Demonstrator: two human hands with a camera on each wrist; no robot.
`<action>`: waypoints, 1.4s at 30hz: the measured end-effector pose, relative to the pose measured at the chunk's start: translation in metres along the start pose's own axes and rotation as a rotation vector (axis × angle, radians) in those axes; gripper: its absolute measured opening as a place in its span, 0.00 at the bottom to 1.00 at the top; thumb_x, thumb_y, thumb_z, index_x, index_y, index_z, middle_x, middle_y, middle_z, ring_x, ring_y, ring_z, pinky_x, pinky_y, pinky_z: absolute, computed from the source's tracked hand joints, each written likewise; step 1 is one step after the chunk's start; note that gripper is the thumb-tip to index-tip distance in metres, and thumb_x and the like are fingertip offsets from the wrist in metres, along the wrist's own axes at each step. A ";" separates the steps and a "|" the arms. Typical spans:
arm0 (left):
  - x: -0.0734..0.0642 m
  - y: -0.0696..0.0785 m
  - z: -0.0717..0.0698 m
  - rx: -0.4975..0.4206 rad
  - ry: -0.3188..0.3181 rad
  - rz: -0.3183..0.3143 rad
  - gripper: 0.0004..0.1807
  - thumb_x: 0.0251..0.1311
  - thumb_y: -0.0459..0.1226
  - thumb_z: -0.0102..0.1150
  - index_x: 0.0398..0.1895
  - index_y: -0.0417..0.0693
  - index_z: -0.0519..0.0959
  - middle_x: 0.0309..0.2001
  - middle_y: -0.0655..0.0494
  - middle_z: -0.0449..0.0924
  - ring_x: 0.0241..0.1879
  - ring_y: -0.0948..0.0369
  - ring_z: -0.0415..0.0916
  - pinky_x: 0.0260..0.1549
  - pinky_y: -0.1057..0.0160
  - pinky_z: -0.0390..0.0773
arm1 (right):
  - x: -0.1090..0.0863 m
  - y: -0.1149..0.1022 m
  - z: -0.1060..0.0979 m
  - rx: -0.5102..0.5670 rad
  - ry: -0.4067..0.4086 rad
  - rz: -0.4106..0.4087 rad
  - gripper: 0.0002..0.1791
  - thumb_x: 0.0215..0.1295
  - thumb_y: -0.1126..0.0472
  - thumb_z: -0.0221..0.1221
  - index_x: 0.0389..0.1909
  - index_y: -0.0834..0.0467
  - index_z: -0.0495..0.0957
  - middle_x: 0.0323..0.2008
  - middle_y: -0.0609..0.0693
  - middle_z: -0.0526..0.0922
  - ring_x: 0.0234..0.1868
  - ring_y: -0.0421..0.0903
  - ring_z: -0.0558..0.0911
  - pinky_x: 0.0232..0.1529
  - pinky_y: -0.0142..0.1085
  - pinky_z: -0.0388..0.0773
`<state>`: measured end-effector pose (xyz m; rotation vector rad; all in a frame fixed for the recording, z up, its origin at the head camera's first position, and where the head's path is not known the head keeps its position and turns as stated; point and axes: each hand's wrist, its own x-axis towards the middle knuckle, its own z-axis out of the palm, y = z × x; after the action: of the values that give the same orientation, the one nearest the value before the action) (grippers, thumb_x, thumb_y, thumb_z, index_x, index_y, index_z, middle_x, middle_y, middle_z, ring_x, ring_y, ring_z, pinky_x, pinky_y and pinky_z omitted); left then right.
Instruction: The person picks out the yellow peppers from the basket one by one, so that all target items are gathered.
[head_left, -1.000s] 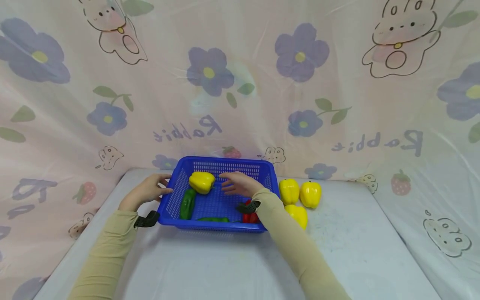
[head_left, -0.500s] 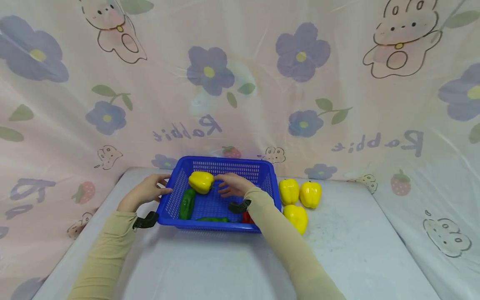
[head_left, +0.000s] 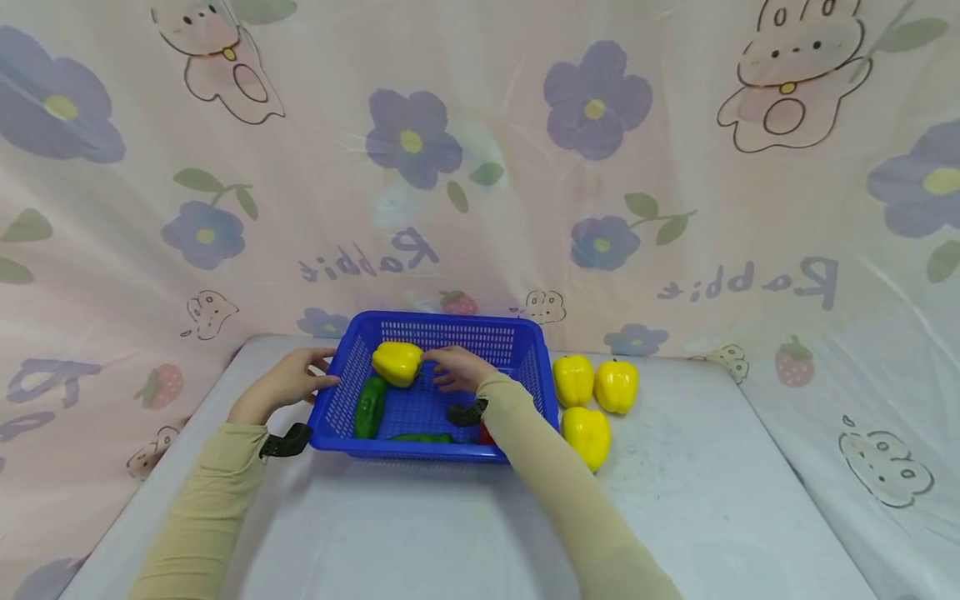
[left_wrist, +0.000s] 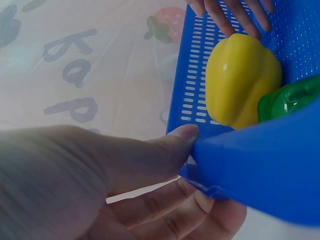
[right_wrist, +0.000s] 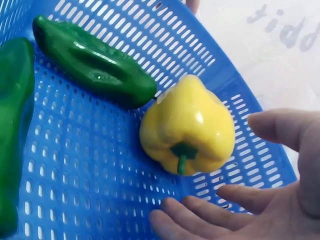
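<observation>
A blue perforated plastic basket (head_left: 442, 451) stands on the table. At its left end my left hand (head_left: 281, 385) grips the rim, with the thumb (left_wrist: 177, 142) on top and the fingers curled beneath. Inside the basket, my right hand (head_left: 461, 369) hovers with spread fingers just right of a yellow bell pepper (head_left: 397, 364). In the right wrist view its thumb and fingers stand apart on either side of the pepper's near end and hold nothing. A long green pepper (right_wrist: 95, 65) lies by the yellow one, and another green pepper (right_wrist: 12, 130) lies along the front wall.
Outside the basket's right end sit three yellow bell peppers: one at the back (head_left: 573, 381), one beside it (head_left: 617, 386) and one nearer (head_left: 587, 437). A red piece (head_left: 486, 435) shows under the right forearm. A printed curtain (head_left: 480, 192) rises behind the white table (head_left: 712, 500).
My right hand has moved left inside the basket, closer to the yellow bell pepper. The left hand has kept its place on the rim.
</observation>
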<state>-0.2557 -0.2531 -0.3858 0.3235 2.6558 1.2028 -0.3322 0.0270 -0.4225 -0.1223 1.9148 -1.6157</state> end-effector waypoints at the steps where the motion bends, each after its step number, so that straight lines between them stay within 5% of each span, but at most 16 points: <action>1: -0.001 0.000 0.000 0.003 0.000 0.002 0.33 0.65 0.29 0.55 0.66 0.20 0.54 0.49 0.26 0.69 0.33 0.51 0.80 0.28 0.55 0.84 | 0.001 0.000 0.001 -0.004 0.001 -0.001 0.37 0.69 0.53 0.54 0.72 0.65 0.53 0.66 0.69 0.60 0.63 0.64 0.67 0.61 0.52 0.67; 25: 0.007 0.003 0.001 0.001 0.011 0.013 0.32 0.65 0.29 0.55 0.67 0.23 0.56 0.49 0.27 0.70 0.33 0.52 0.79 0.28 0.55 0.84 | 0.013 0.002 0.011 -0.167 0.094 -0.033 0.38 0.65 0.50 0.59 0.69 0.67 0.58 0.63 0.62 0.68 0.60 0.58 0.70 0.61 0.51 0.68; 42: 0.000 0.000 0.001 0.018 0.019 -0.011 0.32 0.65 0.29 0.55 0.66 0.22 0.56 0.49 0.27 0.70 0.34 0.51 0.79 0.29 0.56 0.84 | 0.015 0.003 0.024 -0.328 0.093 -0.097 0.40 0.62 0.49 0.62 0.68 0.65 0.61 0.63 0.60 0.68 0.60 0.55 0.71 0.57 0.50 0.72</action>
<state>-0.2551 -0.2526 -0.3857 0.3012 2.6819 1.1854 -0.3317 0.0004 -0.4324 -0.2827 2.2655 -1.3744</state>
